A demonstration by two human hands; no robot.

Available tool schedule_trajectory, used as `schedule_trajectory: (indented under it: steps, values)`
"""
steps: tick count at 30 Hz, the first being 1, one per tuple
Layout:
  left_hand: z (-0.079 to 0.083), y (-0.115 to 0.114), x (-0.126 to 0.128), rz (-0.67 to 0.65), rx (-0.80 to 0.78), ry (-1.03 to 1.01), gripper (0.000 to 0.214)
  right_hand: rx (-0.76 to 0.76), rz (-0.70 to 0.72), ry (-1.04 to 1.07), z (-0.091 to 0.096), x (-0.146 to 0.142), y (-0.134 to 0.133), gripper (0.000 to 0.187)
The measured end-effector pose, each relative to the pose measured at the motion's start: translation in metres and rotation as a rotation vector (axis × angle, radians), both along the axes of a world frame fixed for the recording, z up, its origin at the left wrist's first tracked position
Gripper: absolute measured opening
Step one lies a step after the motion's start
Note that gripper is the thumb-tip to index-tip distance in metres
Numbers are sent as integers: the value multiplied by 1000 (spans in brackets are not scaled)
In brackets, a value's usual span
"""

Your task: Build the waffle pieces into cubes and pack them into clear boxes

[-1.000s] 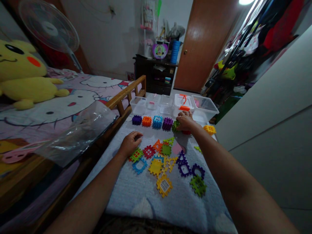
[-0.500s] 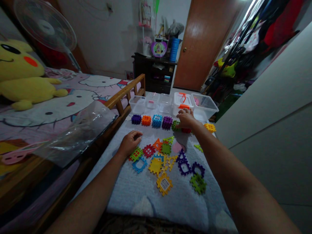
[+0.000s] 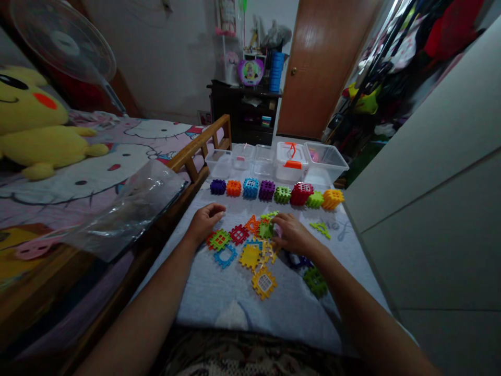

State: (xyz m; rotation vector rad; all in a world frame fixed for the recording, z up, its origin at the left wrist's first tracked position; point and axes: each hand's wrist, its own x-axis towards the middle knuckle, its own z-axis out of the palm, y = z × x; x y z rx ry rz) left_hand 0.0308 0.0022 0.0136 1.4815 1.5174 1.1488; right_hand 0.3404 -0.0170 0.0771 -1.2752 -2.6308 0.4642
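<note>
Flat interlocking plastic tiles (image 3: 250, 255) in several colours lie scattered on a pale blue quilted surface (image 3: 235, 297). My left hand (image 3: 204, 221) rests beside them at the left, fingers loosely curled, with nothing visibly in it, next to a green and red tile (image 3: 219, 239). My right hand (image 3: 291, 235) lies over the pile's right side, fingers curled at a green tile (image 3: 266, 230); whether it grips one is unclear. Behind stands a row of assembled cubes: purple (image 3: 217, 186), orange (image 3: 234, 188), blue (image 3: 251, 188), purple (image 3: 266, 190), green (image 3: 282, 195), red (image 3: 301, 193), light green and yellow (image 3: 332, 198).
Clear plastic boxes (image 3: 326, 163) and one lidded with an orange latch (image 3: 291, 161) line the far edge. A wooden bed rail (image 3: 195, 151) and clear plastic bag (image 3: 129, 209) are left. A yellow plush toy (image 3: 35, 125) lies on the bed. A grey wall (image 3: 430, 183) bounds the right.
My right hand drew back from the cube row to the loose tiles, leaving the red cube standing in the row. The left hand stayed put. The camera tipped down slightly.
</note>
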Motion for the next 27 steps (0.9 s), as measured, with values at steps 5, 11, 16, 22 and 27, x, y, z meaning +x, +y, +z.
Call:
schedule_trajectory:
  steps: [5, 11, 16, 22, 27]
  values:
    - [3, -2, 0, -4, -2, -29, 34, -12, -28, -61, -9, -14, -6, 38]
    - [2, -2, 2, -10, 2, 0, 33, 28, -23, -66, -15, -16, -4, 31]
    - [3, -2, 3, -19, -5, 8, 32, -15, -114, 33, -17, -4, 0, 23]
    - [1, -1, 2, -15, 1, 29, 32, -32, -317, 226, -23, 16, 6, 27]
    - [0, 0, 2, -12, 1, 53, 32, 18, -325, 225, -29, 24, 8, 25]
